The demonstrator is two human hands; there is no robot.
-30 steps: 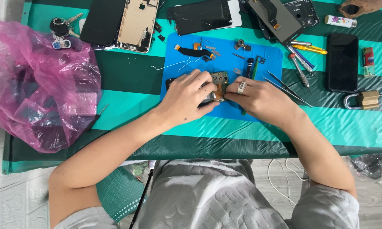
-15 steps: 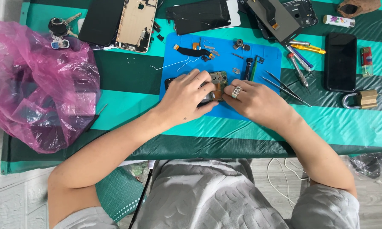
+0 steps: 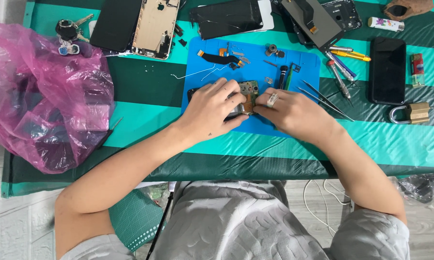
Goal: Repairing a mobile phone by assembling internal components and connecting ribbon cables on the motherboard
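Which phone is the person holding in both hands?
The opened phone on the blue mat, under the left hand and right hand. The other phones lie untouched farther away.

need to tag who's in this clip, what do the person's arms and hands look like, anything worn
Both forearms are bare to the elbow; no gloves, no watch. The right hand wears a silver ring on one finger. The left hand has no ring showing and a tiny dark mark near the wrist. Grey textured clothing shows below.
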